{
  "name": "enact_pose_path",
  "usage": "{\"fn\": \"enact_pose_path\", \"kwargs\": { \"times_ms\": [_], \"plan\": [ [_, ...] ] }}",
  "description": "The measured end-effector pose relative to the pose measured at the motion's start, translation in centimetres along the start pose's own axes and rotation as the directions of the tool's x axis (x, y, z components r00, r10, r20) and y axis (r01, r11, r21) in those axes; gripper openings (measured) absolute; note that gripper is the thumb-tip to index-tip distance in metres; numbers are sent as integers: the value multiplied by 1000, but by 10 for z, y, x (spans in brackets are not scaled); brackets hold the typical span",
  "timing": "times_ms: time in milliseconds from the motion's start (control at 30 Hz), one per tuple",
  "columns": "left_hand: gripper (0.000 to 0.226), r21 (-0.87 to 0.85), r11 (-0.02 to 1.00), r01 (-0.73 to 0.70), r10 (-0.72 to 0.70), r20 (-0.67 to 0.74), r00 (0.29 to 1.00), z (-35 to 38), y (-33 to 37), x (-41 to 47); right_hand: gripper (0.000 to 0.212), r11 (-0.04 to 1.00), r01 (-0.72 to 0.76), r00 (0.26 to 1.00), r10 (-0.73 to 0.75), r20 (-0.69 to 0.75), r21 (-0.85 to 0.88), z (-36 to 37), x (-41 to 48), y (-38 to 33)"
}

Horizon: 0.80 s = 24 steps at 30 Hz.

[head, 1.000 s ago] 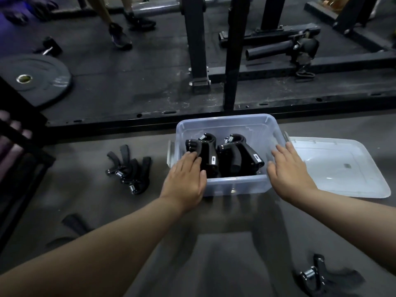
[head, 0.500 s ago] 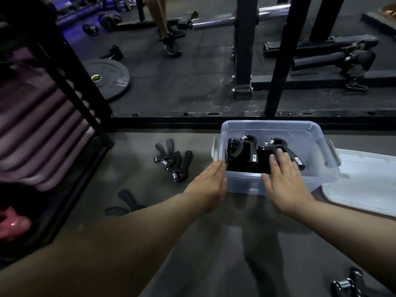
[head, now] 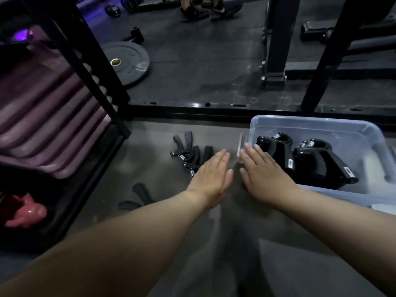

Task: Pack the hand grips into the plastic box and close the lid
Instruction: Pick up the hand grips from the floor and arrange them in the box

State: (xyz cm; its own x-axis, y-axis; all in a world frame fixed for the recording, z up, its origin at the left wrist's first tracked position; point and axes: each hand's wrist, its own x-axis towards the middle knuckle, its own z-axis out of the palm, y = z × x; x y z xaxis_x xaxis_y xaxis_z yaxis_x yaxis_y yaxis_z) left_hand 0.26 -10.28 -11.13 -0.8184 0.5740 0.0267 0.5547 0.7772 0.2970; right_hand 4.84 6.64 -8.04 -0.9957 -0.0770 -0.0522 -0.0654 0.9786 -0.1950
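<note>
Hand grips [head: 280, 153] glossy black in clear box [head: 300, 123]; left hand [head: 211, 179], right hand [head: 263, 174] fingers [head: 218, 157] straight.

One box [head: 304, 126], with two grips [head: 280, 153] showing inside it. Three more on the floor: a tangled pair [head: 189, 155] and a single [head: 140, 195]. Two hands: left hand [head: 211, 179], right hand [head: 263, 176]. One weight plate [head: 128, 61]. Two shoes [head: 192, 11].

We see a dim gym with a black rubber floor [head: 203, 67]; a round grey weight plate [head: 126, 62] lies flat on it; black steel rack uprights [head: 276, 39] rise at right; at left a black metal shelf frame [head: 85, 67] holds purple rolled mats [head: 42, 125].
</note>
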Motion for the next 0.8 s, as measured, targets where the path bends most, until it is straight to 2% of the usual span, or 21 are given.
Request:
{"fn": "enact_pose_path", "kwargs": {
  "times_ms": [67, 133, 200, 267, 367, 533, 633, 667, 733, 800],
  "plan": [
    [59, 33, 993, 111, -112, 15, 994, 10, -25, 6, 59, 1000, -1, 1000, 1, -8, 16, 0, 15, -1],
    [43, 76, 967, 242, -248, 97, 964, 23, -49, 12, 66, 1000, -3, 999, 3, -44, -4, 3, 22, 0],
    [38, 91, 924, 372, -383, 223, 896, 31, -68, 17, 76, 1000, 0, 997, -2, -71, -17, 9, 23, 2],
    [39, 107, 895, 433, -445, 289, 848, 40, -79, 20, 74, 1000, -7, 994, 5, -107, -16, 14, 23, 2],
    [41, 193, 887, 420, -460, 286, 840, 51, -82, 25, 66, 999, -30, 990, 23, -137, -45, 17, 22, 1],
    [38, 379, 842, 383, -476, 190, 859, 59, -76, 30, 65, 999, -6, 991, 0, -133, -44, 15, 20, 1],
    [40, 423, 866, 266, -366, 176, 914, 61, -69, 22, 65, 999, -7, 991, 3, -137, -34, 14, 20, 1],
    [41, 393, 886, 245, -319, 136, 938, 58, -64, 19, 66, 999, -11, 990, 6, -139, -34, 14, 20, 0],
    [39, 213, 925, 315, -315, -33, 948, 44, -56, 20, 66, 1000, -15, 991, 11, -132, -24, 12, 20, 0],
    [29, -71, 902, 426, -431, -217, 876, 22, -51, 29, 63, 1000, -12, 993, 12, -114, -4, 10, 20, -1]
  ]
}}
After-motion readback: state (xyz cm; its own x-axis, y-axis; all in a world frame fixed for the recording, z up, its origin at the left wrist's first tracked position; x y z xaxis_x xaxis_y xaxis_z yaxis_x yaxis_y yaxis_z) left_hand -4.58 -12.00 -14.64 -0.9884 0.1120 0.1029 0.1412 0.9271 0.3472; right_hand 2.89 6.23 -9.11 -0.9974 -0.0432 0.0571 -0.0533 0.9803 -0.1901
